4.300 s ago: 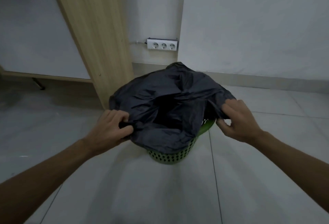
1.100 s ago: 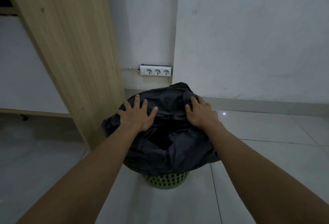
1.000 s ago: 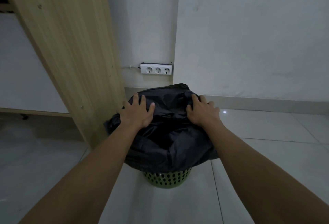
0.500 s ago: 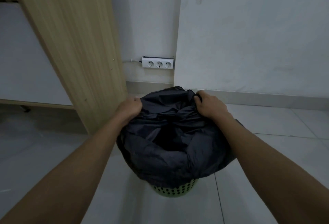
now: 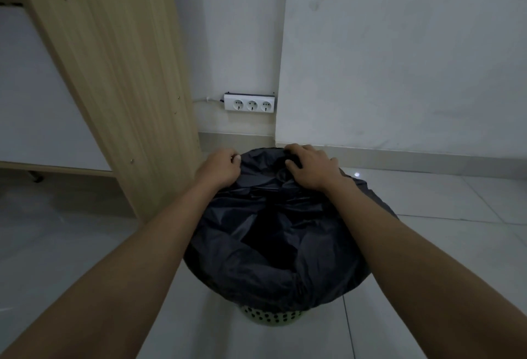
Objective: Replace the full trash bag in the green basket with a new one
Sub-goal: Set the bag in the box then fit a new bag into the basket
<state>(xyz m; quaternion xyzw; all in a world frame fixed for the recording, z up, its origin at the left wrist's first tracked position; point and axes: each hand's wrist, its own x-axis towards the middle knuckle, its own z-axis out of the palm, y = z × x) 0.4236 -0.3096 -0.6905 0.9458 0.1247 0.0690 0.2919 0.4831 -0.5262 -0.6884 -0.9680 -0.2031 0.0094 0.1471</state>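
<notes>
Hands reach forward from the bottom corners of the frame to the far side of a black trash bag (image 5: pixel 273 247) that sits just below the middle of the picture. That bag is draped over a green basket (image 5: pixel 272 319), covering nearly all of it — only a narrow band of perforated green wall shows beneath the plastic, low in the frame. The left hand (image 5: pixel 221 169) is curled into a loose fist at the bag's upper left edge, fingers pinching a fold of the black film. The right hand (image 5: pixel 309 169) lies over the bag's upper right edge with its fingers bent and dug into the bunched plastic, gripping it. Between the two forearms the bag's mouth sags open, dark inside, so what it holds cannot be made out. The basket stands on a pale tiled floor (image 5: pixel 445 244). A light wooden panel (image 5: pixel 114 73) slants across the upper left of the frame, just left of the bag. Above the hands, a white three-socket power strip (image 5: pixel 249 103) is fixed to the white wall (image 5: pixel 399 59) — its cable runs off toward the panel.
</notes>
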